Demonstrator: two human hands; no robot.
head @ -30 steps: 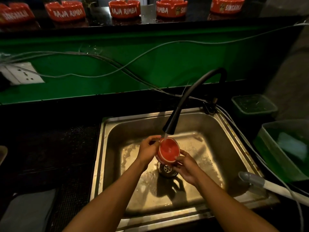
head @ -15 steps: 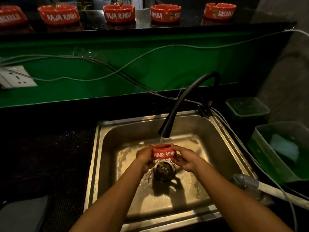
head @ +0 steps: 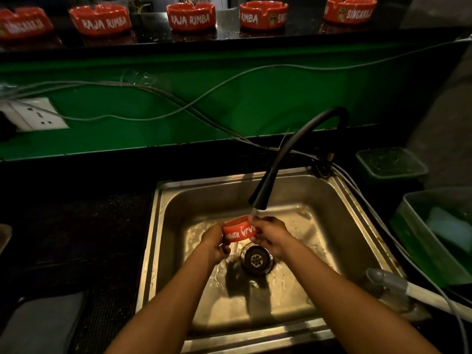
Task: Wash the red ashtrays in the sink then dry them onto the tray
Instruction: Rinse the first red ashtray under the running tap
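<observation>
A round red ashtray [head: 239, 231] with white lettering is gripped over the stainless steel sink [head: 178, 200], the left hand [head: 214, 242] curled on its nine o'clock side and the right hand [head: 271, 235] on its three o'clock side. Water is poured onto it from the curved black tap [head: 293, 146] at twelve o'clock. Farther off, five red ashtrays [head: 190, 16] are lined along the dark upper ledge [head: 229, 38].
</observation>
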